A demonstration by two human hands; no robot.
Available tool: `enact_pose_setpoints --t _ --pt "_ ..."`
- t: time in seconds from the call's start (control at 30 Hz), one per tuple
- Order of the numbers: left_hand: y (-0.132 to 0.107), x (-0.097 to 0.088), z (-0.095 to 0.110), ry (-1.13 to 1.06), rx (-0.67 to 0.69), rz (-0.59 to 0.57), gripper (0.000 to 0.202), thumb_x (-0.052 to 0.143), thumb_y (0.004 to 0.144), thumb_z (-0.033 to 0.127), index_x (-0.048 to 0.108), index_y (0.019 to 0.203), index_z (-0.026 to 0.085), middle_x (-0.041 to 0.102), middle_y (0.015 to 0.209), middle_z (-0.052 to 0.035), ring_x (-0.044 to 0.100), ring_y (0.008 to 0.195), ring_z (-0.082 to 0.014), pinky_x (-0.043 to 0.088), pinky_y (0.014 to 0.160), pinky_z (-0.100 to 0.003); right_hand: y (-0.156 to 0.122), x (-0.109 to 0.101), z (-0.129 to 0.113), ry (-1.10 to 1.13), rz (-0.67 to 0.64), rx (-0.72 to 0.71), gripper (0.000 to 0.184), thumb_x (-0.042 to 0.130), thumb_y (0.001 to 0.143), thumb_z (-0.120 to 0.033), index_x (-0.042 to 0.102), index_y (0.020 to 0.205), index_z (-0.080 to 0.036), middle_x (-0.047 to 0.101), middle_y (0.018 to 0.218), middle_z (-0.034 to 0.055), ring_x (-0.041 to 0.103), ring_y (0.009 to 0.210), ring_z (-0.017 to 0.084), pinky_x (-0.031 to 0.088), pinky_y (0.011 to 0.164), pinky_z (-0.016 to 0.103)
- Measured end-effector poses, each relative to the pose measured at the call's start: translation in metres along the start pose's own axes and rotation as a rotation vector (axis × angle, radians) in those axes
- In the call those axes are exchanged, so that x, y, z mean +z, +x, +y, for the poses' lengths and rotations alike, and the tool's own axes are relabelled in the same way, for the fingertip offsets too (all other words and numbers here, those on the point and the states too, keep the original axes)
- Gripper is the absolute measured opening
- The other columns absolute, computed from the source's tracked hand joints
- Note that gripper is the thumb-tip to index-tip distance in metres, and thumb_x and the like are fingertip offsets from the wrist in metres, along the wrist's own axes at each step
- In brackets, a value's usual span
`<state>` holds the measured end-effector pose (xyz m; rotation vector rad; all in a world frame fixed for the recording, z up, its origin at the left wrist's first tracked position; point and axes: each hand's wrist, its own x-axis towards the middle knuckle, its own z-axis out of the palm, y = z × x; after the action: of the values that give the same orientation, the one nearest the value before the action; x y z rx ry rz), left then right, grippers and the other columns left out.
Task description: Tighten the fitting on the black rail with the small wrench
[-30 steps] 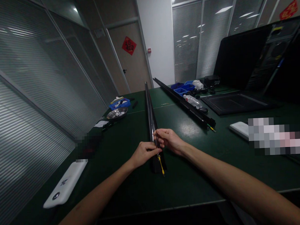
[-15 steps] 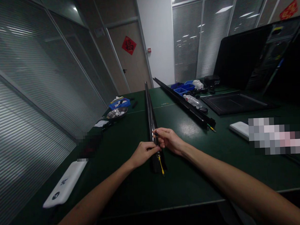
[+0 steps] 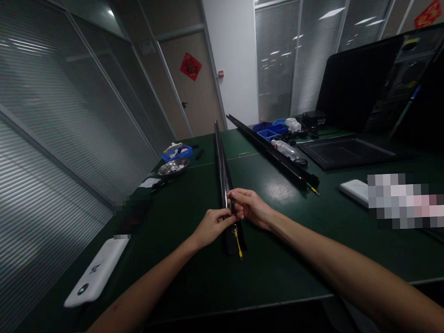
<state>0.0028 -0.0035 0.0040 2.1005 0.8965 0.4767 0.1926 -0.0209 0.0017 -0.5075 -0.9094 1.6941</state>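
Observation:
A long, glossy black channel rail [image 3: 223, 178] lies lengthwise on the table, pointing away from me. Over its near part, my left hand [image 3: 213, 227] has thumb and fingers closed together; whatever they grip is hidden. Close beside it, my right hand [image 3: 254, 208] pinches a small dark piece [image 3: 233, 204] at the channel, too small to name. The fingertips of both hands almost meet. Below them, a short yellow wire [image 3: 238, 244] with a metal ring lug at its end hangs along the rail's near end.
Another black rail [image 3: 276, 156] with a green-yellow wire [image 3: 312, 188] lies to the right, by a plastic bottle [image 3: 285, 149] and blue bins [image 3: 267, 134]. A metal bowl [image 3: 174, 167] and blue basket [image 3: 177, 153] stand far left. White power banks [image 3: 97, 272] flank the workspace on the green table [image 3: 198, 295].
Both hands stay nearly in place over the rail. The dark piece in my right fingers shows slightly more, and the yellow wire has shifted a little.

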Motion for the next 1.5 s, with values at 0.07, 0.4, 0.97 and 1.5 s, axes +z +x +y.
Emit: enact_pose_setpoints --t 0.07,0.4,0.97,1.5 --pt "-0.0002 -0.0004 -0.0001 0.002 0.000 -0.008 0.041 0.058 0.095 0.051 0.071 0.093 0.012 0.060 0.074 -0.0012 0.052 0.064 -0.0135 0.039 0.057 -0.021 -0.0001 -0.0005 0.0001 -0.002 0.000 0.000 0.037 0.085 0.076 -0.042 0.072 0.094 -0.013 0.056 0.058 -0.0052 0.042 0.046 0.006 0.040 0.044 0.019" --pt "0.0023 0.0000 -0.0042 0.085 -0.004 0.000 0.038 0.061 0.093 0.048 0.070 0.087 0.012 0.048 0.063 0.0036 0.039 0.055 -0.0097 0.027 0.052 -0.021 0.0012 -0.0022 0.0008 -0.015 -0.032 -0.007 0.038 0.084 0.077 -0.046 0.070 0.091 -0.013 0.052 0.058 -0.0055 0.040 0.047 0.006 0.040 0.044 0.018" --pt "-0.0002 -0.0008 -0.0031 0.009 0.042 -0.009 0.040 0.057 0.097 0.049 0.073 0.094 0.012 0.064 0.080 -0.0029 0.054 0.067 -0.0145 0.041 0.060 -0.022 -0.0002 -0.0011 0.0015 -0.010 -0.009 -0.018 0.034 0.085 0.076 -0.039 0.074 0.095 -0.014 0.068 0.081 0.0025 0.043 0.049 0.005 0.044 0.042 0.019" --pt "0.0009 -0.0014 -0.0033 0.111 0.045 -0.006 0.040 0.057 0.096 0.049 0.074 0.100 0.012 0.062 0.080 -0.0015 0.048 0.065 -0.0126 0.036 0.059 -0.021 0.0002 0.0006 0.0001 -0.057 -0.050 -0.022 0.036 0.081 0.080 -0.046 0.074 0.096 -0.014 0.066 0.078 0.0015 0.043 0.050 0.005 0.044 0.043 0.017"
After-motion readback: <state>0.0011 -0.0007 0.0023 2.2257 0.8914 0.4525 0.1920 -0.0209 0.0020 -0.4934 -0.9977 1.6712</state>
